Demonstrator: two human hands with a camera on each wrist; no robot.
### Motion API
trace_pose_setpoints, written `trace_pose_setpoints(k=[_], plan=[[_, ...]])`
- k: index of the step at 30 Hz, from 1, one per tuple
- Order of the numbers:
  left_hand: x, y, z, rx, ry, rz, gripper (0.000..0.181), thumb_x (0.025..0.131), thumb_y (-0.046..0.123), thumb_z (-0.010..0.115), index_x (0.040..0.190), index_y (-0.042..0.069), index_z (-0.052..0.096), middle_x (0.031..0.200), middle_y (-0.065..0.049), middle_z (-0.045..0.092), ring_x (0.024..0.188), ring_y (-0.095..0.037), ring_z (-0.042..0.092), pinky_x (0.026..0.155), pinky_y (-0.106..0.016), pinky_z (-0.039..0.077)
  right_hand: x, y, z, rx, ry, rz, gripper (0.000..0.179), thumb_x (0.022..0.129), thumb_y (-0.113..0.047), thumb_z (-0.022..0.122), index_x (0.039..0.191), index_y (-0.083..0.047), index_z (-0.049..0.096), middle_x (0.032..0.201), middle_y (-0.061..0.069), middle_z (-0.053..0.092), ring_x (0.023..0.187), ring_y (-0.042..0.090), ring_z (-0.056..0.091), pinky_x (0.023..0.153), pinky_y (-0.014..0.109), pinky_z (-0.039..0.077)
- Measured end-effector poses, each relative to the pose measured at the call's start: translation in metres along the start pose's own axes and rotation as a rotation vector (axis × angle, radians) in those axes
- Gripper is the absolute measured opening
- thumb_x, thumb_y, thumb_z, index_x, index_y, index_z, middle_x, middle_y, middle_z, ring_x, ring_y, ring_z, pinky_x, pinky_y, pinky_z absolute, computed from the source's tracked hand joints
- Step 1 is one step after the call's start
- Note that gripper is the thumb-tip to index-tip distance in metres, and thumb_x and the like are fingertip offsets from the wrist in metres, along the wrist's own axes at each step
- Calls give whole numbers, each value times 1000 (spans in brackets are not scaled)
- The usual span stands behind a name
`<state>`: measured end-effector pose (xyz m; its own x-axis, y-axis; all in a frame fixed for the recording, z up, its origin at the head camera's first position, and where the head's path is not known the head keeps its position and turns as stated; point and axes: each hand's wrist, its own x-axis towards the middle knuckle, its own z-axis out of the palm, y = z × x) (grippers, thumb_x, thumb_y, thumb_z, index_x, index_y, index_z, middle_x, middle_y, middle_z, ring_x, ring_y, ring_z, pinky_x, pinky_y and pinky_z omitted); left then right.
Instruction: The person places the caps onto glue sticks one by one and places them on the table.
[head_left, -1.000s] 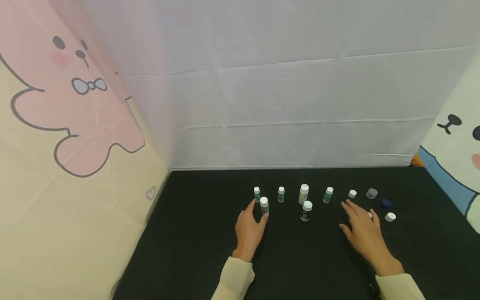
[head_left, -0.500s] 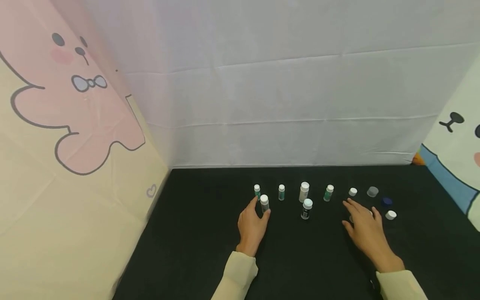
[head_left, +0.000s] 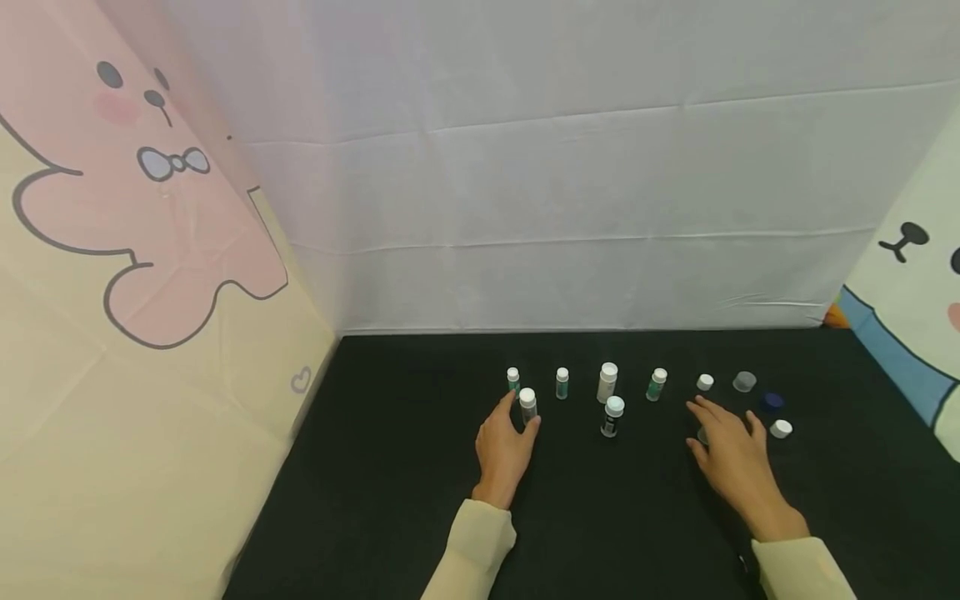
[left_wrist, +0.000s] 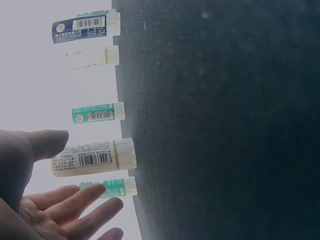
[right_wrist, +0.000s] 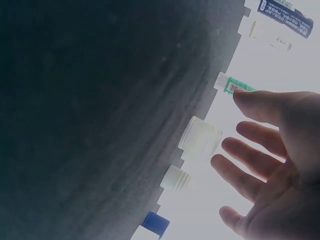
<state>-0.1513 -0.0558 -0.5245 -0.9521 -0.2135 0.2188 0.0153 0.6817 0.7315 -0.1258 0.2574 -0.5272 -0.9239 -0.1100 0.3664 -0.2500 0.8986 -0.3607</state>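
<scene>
My left hand [head_left: 504, 454] is beside a pale-labelled glue stick [head_left: 528, 404] with a white top. In the left wrist view, that stick stands between the spread thumb [left_wrist: 50, 142] and fingers, with gaps round it. A small green glue stick [left_wrist: 115, 188] is behind those fingers. My right hand [head_left: 738, 458] is over the loose caps, fingers loosely spread and holding nothing. A clear cap [head_left: 702, 436] shows partly under it by the thumb. In the right wrist view, a wide translucent cap [right_wrist: 200, 140] and a ridged white cap [right_wrist: 175, 178] are near the fingertips.
Between the hands stand a navy glue stick [head_left: 611, 419], a white one [head_left: 607, 382] and two green ones, left [head_left: 562, 383] and right [head_left: 656, 385]. Caps lie at right: white [head_left: 705, 382], clear [head_left: 744, 382], blue [head_left: 772, 402] and another white [head_left: 781, 429]. A white cloth [head_left: 562, 167] hangs behind the black table [head_left: 375, 500].
The right hand has shifted slightly right, uncovering part of a clear cap by its thumb. The left hand has barely moved around the pale glue stick. The head view has tilted a little.
</scene>
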Motion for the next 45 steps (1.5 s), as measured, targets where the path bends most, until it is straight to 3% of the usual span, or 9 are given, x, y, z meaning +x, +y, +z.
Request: trace_pose_setpoints(k=[18, 27, 36, 45], plan=[[8, 3, 6, -21, -26, 1, 42, 90, 12, 85, 129, 4, 72, 124, -16, 76, 110, -38, 74, 88, -60, 58, 3, -2, -5, -37, -35, 23, 42, 78, 12, 82, 118, 9, 70, 127, 33, 68, 108, 50, 68, 106, 79, 30], [9, 3, 7, -15, -33, -9, 32, 91, 12, 84, 121, 6, 74, 114, -13, 78, 102, -35, 76, 83, -58, 58, 2, 4, -6, -32, -8, 19, 33, 76, 19, 73, 107, 9, 72, 108, 31, 72, 101, 48, 70, 102, 77, 36], [9, 3, 7, -4, -30, 8, 28, 89, 11, 85, 116, 8, 77, 106, -10, 79, 95, -31, 76, 79, -55, 58, 6, 6, -8, 10, -72, 76, 24, 78, 21, 68, 99, 11, 72, 100, 32, 72, 98, 52, 69, 101, 76, 38], [2, 6, 7, 7, -1, 61, 29, 85, 9, 88, 113, 8, 80, 109, -9, 80, 99, -30, 76, 85, -53, 59, 4, 1, -6, 45, 43, 3, 24, 73, 22, 71, 93, 8, 73, 95, 29, 73, 91, 50, 70, 95, 75, 41]])
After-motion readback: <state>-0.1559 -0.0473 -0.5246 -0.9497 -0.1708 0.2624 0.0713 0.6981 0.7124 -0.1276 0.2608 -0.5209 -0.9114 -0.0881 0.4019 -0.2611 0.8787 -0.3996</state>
